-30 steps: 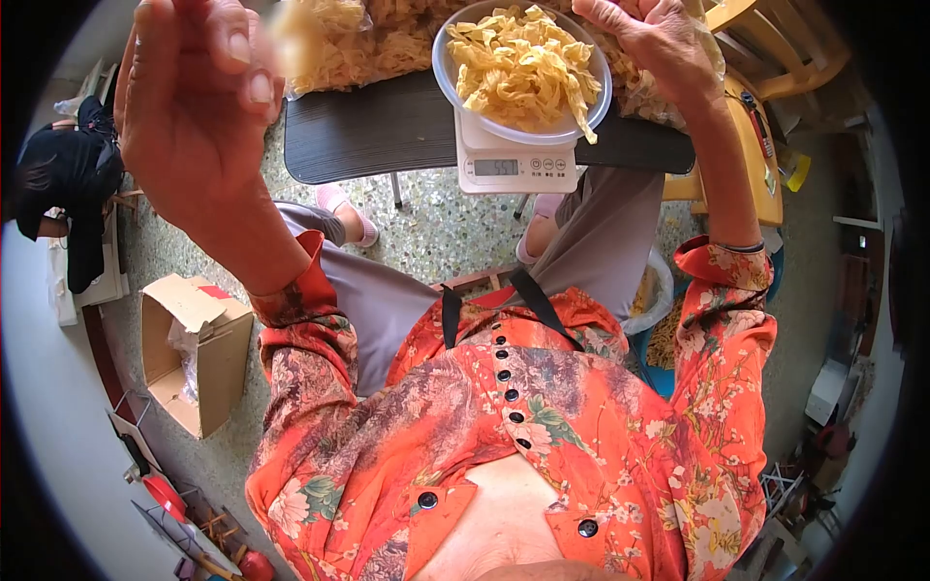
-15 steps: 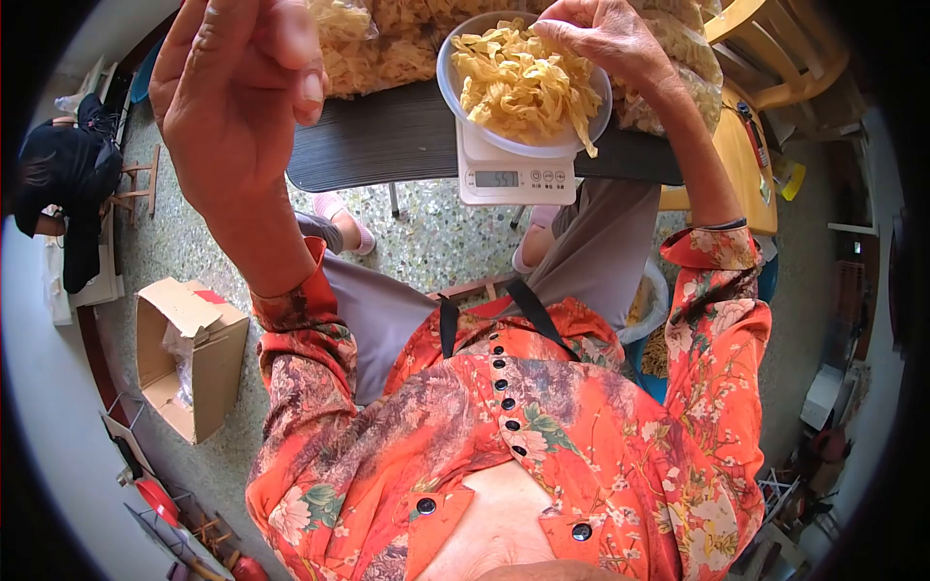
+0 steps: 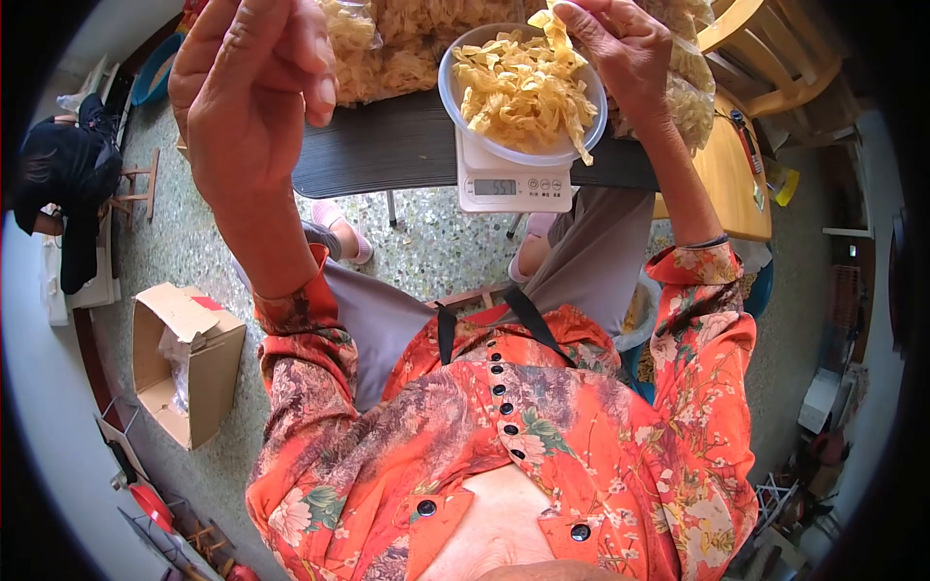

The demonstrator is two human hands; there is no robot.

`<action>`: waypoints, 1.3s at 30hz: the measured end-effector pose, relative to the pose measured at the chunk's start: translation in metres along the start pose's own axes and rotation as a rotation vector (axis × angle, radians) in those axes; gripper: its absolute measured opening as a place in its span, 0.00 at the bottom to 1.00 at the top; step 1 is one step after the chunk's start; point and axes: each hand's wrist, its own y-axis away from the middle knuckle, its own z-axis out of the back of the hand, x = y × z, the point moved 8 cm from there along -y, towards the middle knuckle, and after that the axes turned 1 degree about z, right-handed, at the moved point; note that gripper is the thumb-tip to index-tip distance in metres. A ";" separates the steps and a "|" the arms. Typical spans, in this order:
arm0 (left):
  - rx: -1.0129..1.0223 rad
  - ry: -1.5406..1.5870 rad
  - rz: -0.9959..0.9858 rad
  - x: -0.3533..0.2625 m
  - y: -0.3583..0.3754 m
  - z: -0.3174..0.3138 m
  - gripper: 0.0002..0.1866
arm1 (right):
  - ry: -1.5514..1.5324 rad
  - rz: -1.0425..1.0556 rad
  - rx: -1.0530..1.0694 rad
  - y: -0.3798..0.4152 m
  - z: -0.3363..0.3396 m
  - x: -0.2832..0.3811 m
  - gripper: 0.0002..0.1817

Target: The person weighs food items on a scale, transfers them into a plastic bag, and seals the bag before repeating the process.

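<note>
A clear plastic bowl (image 3: 599, 124) heaped with yellowish dried strips (image 3: 518, 92) rests on a white digital scale (image 3: 513, 190), at the edge of a dark table (image 3: 387, 145). Above the bowl's right rim, my right hand (image 3: 625, 48) pinches a few of the strips between thumb and fingers. My left hand (image 3: 257, 107) is raised at the upper left, close to the camera, its fingers apart and curved, with nothing visible in it. Plastic bags of the same strips (image 3: 407, 58) lie behind the bowl.
An opened cardboard box (image 3: 189, 363) stands on the floor at the left. Another person (image 3: 63, 165) in dark clothes is at the far left. On the right are a wooden chair (image 3: 775, 58) and a round wooden stool (image 3: 731, 184). A bucket (image 3: 639, 324) stands by my right leg.
My right hand has risen from the bowl's rim, lifting strips out of the heap. My left hand has shifted slightly right and down.
</note>
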 end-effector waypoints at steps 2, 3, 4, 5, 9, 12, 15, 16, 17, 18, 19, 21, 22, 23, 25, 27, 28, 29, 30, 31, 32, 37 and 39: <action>0.015 0.004 0.002 0.001 -0.002 0.002 0.19 | -0.114 0.123 -0.093 0.001 0.006 0.001 0.06; 0.029 0.007 0.006 0.002 -0.002 0.001 0.19 | -0.113 0.124 -0.094 0.001 0.006 0.008 0.06; 0.029 0.007 0.006 0.004 -0.002 0.001 0.19 | -0.191 0.054 -0.113 0.001 0.007 0.010 0.06; -0.020 -0.034 -0.010 0.005 -0.001 0.003 0.18 | -0.269 -0.016 -0.133 0.000 0.007 0.011 0.06; -0.108 -0.168 -0.021 0.016 -0.003 0.004 0.13 | -0.317 -0.028 -0.205 -0.004 0.010 0.020 0.06; -0.275 -0.363 0.039 0.039 -0.005 0.007 0.10 | -0.285 -0.010 -0.251 -0.009 0.014 0.024 0.06; -0.260 -0.528 0.159 0.067 -0.010 -0.002 0.10 | -0.247 -0.109 -0.237 -0.009 0.007 0.019 0.07; -0.221 -0.592 0.193 0.077 -0.012 -0.006 0.11 | -0.253 -0.100 -0.236 -0.009 0.005 0.018 0.07; -0.190 -0.691 0.200 0.085 -0.015 -0.011 0.14 | -0.246 -0.102 -0.225 -0.010 0.002 0.015 0.07; -0.159 -0.789 0.208 0.092 -0.019 -0.019 0.17 | -0.239 -0.105 -0.214 -0.012 0.000 0.015 0.07; -0.134 -0.760 0.220 0.098 -0.024 -0.028 0.23 | -0.243 -0.111 -0.217 -0.012 -0.003 0.017 0.07; -0.123 -0.988 0.136 0.106 -0.033 -0.029 0.25 | -0.265 -0.103 -0.202 -0.017 -0.015 0.021 0.07; -0.143 -1.116 0.114 0.106 -0.036 -0.034 0.26 | -0.291 -0.096 -0.196 -0.017 -0.018 0.024 0.07; -0.139 -1.121 0.080 0.106 -0.039 -0.039 0.25 | -0.295 -0.103 -0.202 -0.016 -0.020 0.026 0.08; -0.119 -1.030 0.087 0.116 -0.044 -0.033 0.23 | -0.282 -0.120 -0.191 -0.015 -0.022 0.025 0.08; -0.113 -0.864 0.010 0.118 -0.048 -0.035 0.17 | -0.235 -0.134 -0.183 -0.015 -0.020 0.023 0.07; -0.111 -0.868 0.008 0.117 -0.050 -0.038 0.17 | -0.239 -0.131 -0.185 -0.017 -0.016 0.023 0.07; -0.164 -0.771 0.053 0.119 -0.049 -0.035 0.16 | -0.300 -0.124 -0.226 -0.018 -0.014 0.021 0.07; -0.217 -0.672 0.101 0.119 -0.046 -0.033 0.15 | -0.361 -0.121 -0.266 -0.016 -0.011 0.019 0.07; -0.186 -0.732 0.068 0.117 -0.046 -0.034 0.12 | -0.388 -0.141 -0.279 -0.015 -0.013 0.018 0.08; -0.186 -0.736 0.073 0.116 -0.047 -0.032 0.12 | -0.392 -0.146 -0.280 -0.016 -0.012 0.014 0.08; -0.161 -0.601 0.204 0.122 -0.042 -0.034 0.06 | -0.511 -0.330 -0.233 -0.009 -0.022 -0.016 0.08; -0.177 -0.562 0.224 0.121 -0.046 -0.035 0.05 | -0.690 -0.412 -0.142 -0.006 -0.028 -0.019 0.07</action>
